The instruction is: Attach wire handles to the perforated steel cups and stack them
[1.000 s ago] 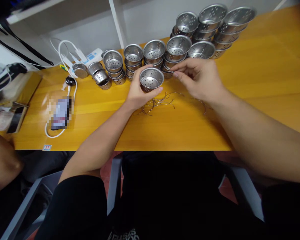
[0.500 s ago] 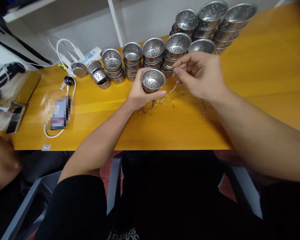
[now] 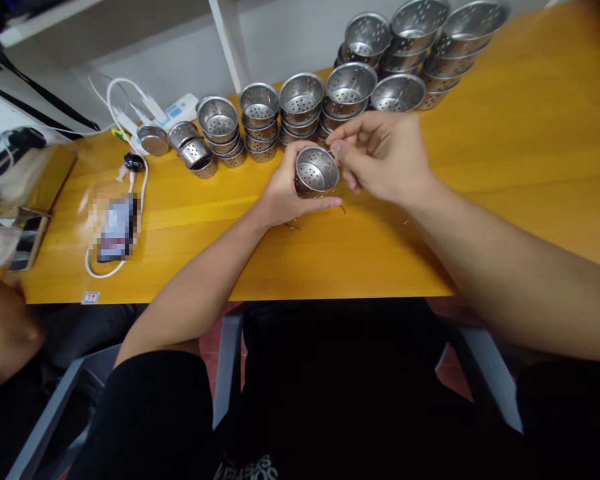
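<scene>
My left hand (image 3: 283,193) grips a small perforated steel cup (image 3: 316,171), tilted a little toward me, just above the yellow table (image 3: 505,167). My right hand (image 3: 380,155) pinches a thin wire handle at the cup's right rim; the wire itself is mostly hidden by my fingers. Several loose wire handles (image 3: 343,209) lie on the table under both hands, largely covered.
Stacks of perforated steel cups (image 3: 300,103) line the table's far edge, with larger stacks (image 3: 420,40) at the back right. A phone (image 3: 115,227), white cables and a power strip (image 3: 175,110) lie at the left. Another person's arm (image 3: 0,327) is at the lower left.
My right hand lifted a wire handle off the pile and brought it left to the cup's rim. My left hand shifted the cup slightly right and tilted it.
</scene>
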Available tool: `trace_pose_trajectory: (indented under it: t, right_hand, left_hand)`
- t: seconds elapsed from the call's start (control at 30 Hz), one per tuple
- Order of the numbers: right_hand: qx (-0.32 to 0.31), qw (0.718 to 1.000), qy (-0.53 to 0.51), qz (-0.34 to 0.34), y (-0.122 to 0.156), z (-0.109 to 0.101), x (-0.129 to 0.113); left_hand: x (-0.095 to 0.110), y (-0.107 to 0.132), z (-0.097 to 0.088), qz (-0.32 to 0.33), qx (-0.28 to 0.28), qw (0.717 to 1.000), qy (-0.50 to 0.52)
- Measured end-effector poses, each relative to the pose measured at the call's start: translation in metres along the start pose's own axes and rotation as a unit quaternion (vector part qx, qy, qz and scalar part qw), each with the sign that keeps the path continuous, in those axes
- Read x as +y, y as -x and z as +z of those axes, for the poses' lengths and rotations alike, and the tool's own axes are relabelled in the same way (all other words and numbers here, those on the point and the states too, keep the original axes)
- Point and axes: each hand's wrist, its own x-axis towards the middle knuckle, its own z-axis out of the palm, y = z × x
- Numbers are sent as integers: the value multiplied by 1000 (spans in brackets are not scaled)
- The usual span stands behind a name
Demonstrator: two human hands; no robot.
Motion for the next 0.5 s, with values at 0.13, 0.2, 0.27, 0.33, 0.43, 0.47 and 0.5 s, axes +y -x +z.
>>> trace_pose_trajectory:
  t: [0.13,0.2,0.27,0.33,0.43,0.47,0.5]
  right_hand:
    - [14,1000,-9,21,-1,3,3]
    - [22,999,0,25,0,5,3]
    - [28,999,-4,20,-1,7,3]
    - [32,999,-14,11,-2,9,2]
    - [25,999,-19,8,-4,9,3]
    - [18,1000,-16,8,-4,8,3]
    - [11,1000,-12,8,-3,7,4]
  left_hand:
    - [3,-1,2,17,-8,1000,17]
    - [5,-2,3,7,-9,1000,21]
    - [6,-2,4,-13,-7,1000,23]
    - [6,-3,5,-28,-4,999,23]
    - [7,-3,6,-22,5,1000,21]
    - [7,-2,6,-12,9,1000,20]
    - [8,-2,7,2,13,1000,17]
